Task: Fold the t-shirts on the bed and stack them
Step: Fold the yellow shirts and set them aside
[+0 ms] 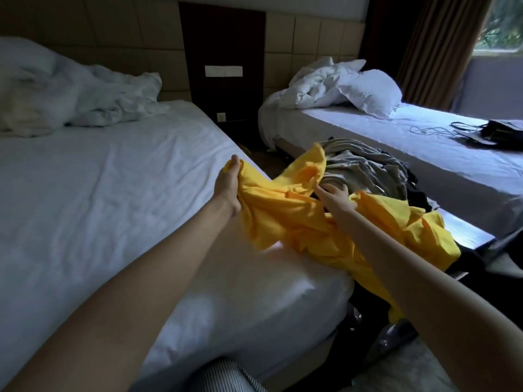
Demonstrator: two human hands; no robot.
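Note:
A crumpled yellow t-shirt (305,222) hangs over the right edge of the near bed (99,193), bunched between my hands. My left hand (227,188) grips one end of it above the mattress edge, fingers curled round the cloth. My right hand (335,198) reaches into the yellow fabric, fingers spread and touching it; whether it holds any cloth I cannot make out. Just beyond my right hand lies a pile of grey t-shirts (365,165) with dark clothes beside it, between the two beds.
A rumpled white duvet (70,91) lies at the near bed's head. The second bed (424,154) on the right carries a white pillow (370,89), a cable and a dark bag (498,131). A dark bench (464,230) stands between the beds.

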